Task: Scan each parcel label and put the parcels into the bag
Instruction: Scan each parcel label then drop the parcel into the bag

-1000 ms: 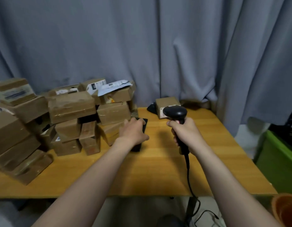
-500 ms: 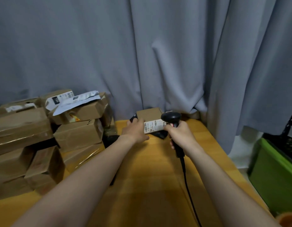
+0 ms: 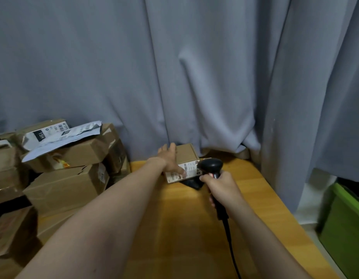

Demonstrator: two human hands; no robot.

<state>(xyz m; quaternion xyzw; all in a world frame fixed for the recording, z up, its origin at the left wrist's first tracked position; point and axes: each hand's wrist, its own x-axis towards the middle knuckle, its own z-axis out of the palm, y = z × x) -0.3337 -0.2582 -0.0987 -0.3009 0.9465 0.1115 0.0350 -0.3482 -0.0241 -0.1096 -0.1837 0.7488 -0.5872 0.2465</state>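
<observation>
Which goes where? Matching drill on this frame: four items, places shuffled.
1. black handheld barcode scanner
2. small brown cardboard parcel with white label
3. green plastic bin
4. loose white paper sheet

A. beyond the right edge of the wooden table
B. atop the stacked cardboard boxes, left
C. gripped by right hand
D. held by left hand, table's back

Pairs: 1-C, 2-D, 3-A, 4-B

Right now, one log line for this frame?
left hand: holds small parcel | right hand: grips scanner, aimed at label | parcel pile: on table
</observation>
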